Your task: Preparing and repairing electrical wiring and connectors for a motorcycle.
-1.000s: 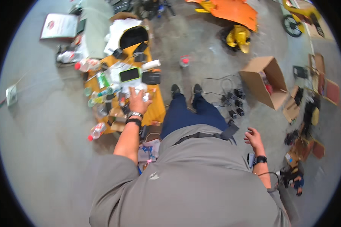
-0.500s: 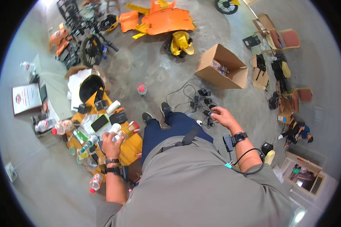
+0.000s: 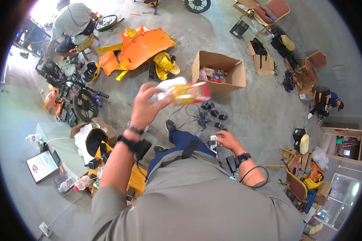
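Observation:
My left hand (image 3: 147, 104) is raised over the floor, its fingers closed on a yellow-and-red packet (image 3: 190, 93) and a white item (image 3: 167, 83), both blurred. The open cardboard box (image 3: 217, 68) with small colourful packages inside lies beyond that hand. My right hand (image 3: 226, 139) is lower, at the right of my legs, loosely curved with fingers apart and nothing visible held. It appears above a white power strip (image 3: 212, 142) and near several black adapters (image 3: 209, 105) with cables on the floor.
A cluttered yellow table (image 3: 136, 176) stands left of me. Ahead lie orange panels (image 3: 142, 46) and motorbike parts (image 3: 84, 104). A seated person (image 3: 68, 28) works top left; another (image 3: 330, 102) sits far right. Chairs (image 3: 299, 176) and boxes line the right side.
The view has swung rightward, away from the table. My left hand has lifted the packet and white item from the table, upward and forward. My right hand has moved down from its raised position.

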`<state>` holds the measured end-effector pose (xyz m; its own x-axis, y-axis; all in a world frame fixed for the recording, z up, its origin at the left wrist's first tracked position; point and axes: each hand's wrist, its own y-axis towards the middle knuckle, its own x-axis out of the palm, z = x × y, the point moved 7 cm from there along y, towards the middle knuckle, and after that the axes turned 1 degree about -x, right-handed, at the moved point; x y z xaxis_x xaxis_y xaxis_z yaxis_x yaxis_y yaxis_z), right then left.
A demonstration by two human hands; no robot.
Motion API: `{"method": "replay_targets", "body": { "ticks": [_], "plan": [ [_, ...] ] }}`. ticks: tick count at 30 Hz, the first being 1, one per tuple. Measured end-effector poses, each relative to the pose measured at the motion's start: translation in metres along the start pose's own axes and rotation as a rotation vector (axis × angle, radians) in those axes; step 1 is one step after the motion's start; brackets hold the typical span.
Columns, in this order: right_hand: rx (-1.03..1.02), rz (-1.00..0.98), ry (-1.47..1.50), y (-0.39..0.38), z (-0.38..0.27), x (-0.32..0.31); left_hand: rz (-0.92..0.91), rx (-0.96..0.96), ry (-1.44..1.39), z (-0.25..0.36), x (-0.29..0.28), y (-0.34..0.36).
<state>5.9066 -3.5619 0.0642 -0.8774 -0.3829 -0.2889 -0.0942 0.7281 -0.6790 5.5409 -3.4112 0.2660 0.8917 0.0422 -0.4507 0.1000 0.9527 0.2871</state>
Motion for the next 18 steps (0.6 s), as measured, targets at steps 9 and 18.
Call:
{"method": "replay_targets", "body": {
  "ticks": [9, 18],
  "plan": [
    [0.329, 0.085, 0.365, -0.001, 0.088, -0.013, -0.621, -0.231, 0.148, -0.059, 0.115, 0.015],
    [0.41, -0.167, 0.14, 0.1, 0.055, -0.002, -0.084, -1.241, 0.289, -0.211, -0.066, -0.234]
  ]
}}
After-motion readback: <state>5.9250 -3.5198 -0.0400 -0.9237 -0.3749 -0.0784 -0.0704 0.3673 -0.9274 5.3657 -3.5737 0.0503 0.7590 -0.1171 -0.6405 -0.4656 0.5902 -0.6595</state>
